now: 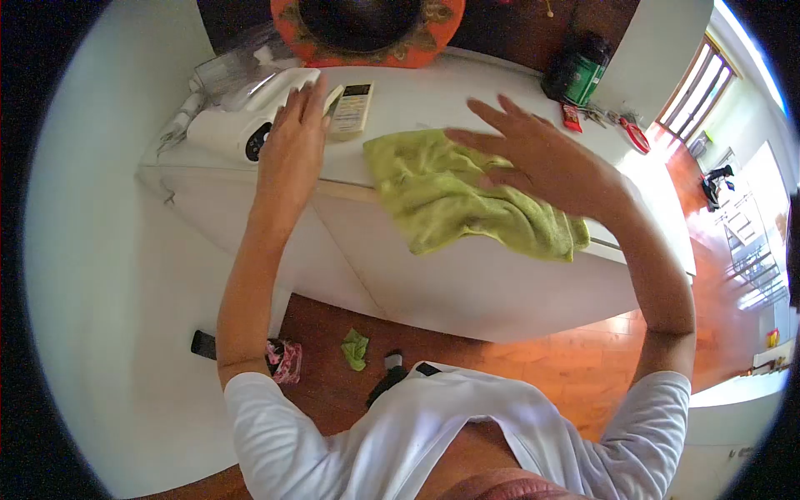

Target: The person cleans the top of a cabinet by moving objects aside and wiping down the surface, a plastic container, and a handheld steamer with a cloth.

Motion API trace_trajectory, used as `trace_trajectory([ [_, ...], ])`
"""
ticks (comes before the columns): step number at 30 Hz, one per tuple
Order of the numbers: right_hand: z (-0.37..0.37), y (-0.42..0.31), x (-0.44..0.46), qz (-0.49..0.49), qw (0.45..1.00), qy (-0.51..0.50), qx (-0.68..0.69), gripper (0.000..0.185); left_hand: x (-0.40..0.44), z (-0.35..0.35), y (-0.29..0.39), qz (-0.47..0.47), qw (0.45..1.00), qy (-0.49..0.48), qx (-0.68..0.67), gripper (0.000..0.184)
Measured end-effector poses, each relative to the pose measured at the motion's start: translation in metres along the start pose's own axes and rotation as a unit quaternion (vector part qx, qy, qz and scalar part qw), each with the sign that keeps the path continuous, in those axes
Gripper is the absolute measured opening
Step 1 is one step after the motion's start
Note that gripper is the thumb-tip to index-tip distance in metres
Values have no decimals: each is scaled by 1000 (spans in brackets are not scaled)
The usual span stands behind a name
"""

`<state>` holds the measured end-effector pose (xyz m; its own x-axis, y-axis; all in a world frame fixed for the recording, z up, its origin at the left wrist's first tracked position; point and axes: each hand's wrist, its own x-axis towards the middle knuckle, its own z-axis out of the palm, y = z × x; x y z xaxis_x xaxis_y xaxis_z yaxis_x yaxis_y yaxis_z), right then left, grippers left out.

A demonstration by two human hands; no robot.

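Note:
A yellow-green cloth (467, 196) lies rumpled on the white cabinet top, its near side hanging over the front edge. My right hand (533, 154) is over the right part of the cloth, fingers spread and slightly blurred. Whether it touches the cloth I cannot tell. My left hand (296, 137) is raised at the left with its fingers stretched out, holding nothing I can see. It partly covers a white rounded device (229, 133) with a black button panel. Just right of the left hand lies a cream remote control (352, 110) with a small pale object beside it.
Clear plastic packaging (242, 71) sits at the back left. An orange round-framed object (292, 33) stands behind. At right are a dark jar (583, 71) with a green label, a red packet (571, 117), keys and a red-handled item (635, 135). A green cloth (355, 348) lies on the floor.

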<state>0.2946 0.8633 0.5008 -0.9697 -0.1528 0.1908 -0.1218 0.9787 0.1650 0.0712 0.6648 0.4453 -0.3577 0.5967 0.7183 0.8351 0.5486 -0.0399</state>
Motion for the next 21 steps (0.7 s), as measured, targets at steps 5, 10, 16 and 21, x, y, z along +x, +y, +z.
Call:
trace_trajectory([
  [5,-1,-13,-59,48,998,-25,7,56,-3,-41,69,217,955,-146,-143,53],
  [10,31,-4,-72,58,996,-13,69,54,-4,-18,98,250,901,-299,-191,54],
  [16,57,40,-44,13,998,57,-8,49,36,19,98,251,881,-355,-186,55],
  [21,66,97,11,76,995,-28,-62,45,97,90,99,247,880,-377,-149,51],
])
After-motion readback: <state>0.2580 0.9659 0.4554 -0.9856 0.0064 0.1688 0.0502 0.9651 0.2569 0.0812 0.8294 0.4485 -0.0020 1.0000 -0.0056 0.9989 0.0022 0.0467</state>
